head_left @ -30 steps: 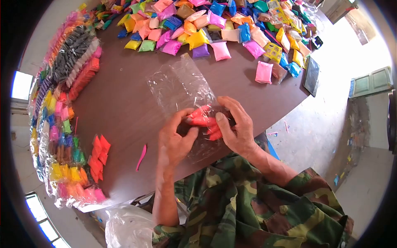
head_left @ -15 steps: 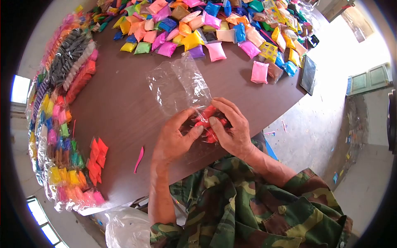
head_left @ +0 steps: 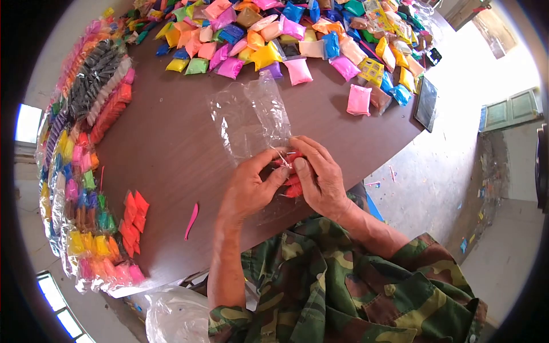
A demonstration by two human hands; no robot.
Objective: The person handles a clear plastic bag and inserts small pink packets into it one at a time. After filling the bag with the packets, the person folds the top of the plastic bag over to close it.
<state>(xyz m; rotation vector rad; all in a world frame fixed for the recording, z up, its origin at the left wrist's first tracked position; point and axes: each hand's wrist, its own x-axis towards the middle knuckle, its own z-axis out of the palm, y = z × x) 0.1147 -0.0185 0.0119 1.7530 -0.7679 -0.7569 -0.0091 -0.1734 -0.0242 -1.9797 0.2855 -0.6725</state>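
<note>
Both hands meet near the front of the table around a clear plastic bag (head_left: 249,117), whose loose upper part spreads away from me over the tabletop. Inside its lower end are red packets (head_left: 293,188), partly covered by my fingers. My left hand (head_left: 254,186) pinches the bag from the left, thumb against forefinger. From the other side my right hand (head_left: 321,180) grips the bag and the red contents, its thumb pressed near the left one. How many packets lie inside is hidden.
A big heap of colourful packets (head_left: 266,56) covers the far side. Rows of bagged packets (head_left: 88,197) line the left edge, beside several loose red packets (head_left: 135,220). A pink plastic knife-like tool (head_left: 192,221) lies nearer. A phone (head_left: 425,104) rests at the right edge.
My left hand has shifted slightly right, closing in on my right hand. More of the red packets is now covered, and the bag's loose part has moved a little to the right.
</note>
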